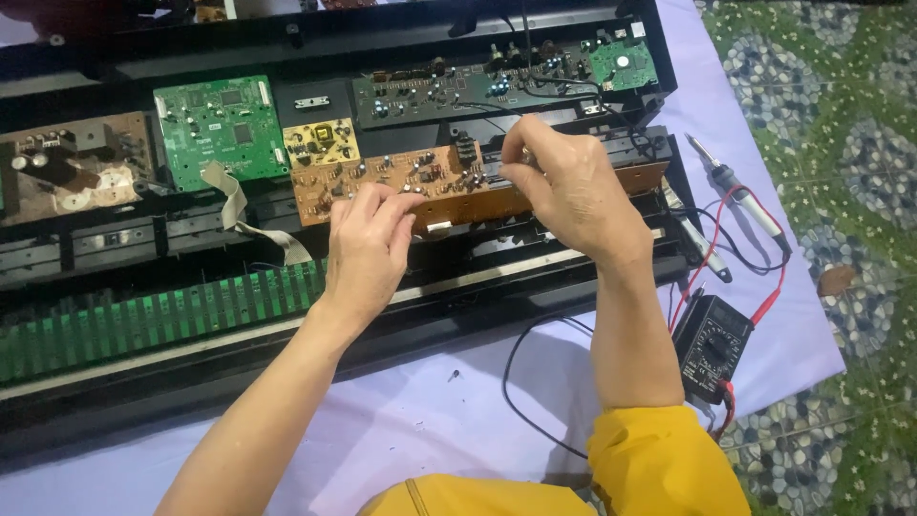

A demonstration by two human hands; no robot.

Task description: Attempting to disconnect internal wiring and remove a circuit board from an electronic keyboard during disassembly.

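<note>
Bright, even light — perhaps slightly soft.

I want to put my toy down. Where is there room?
Free: the lilac cloth between the open black case and the yellow sleeve. Crowded: right of the case, with the multimeter, its red leads and the soldering iron. Inside the case, circuit boards fill everything.

Long brown circuit board (449,182), w/ small black and silver parts on top, held tilted up on its long edge inside an open black keyboard case (382,48). It runs from approx. 9 o'clock to 3 o'clock across frame centre. Left hand (368,244) pinches its lower edge at 7 o'clock; right hand (564,186) grips its top edge at 2 o'clock.
</note>
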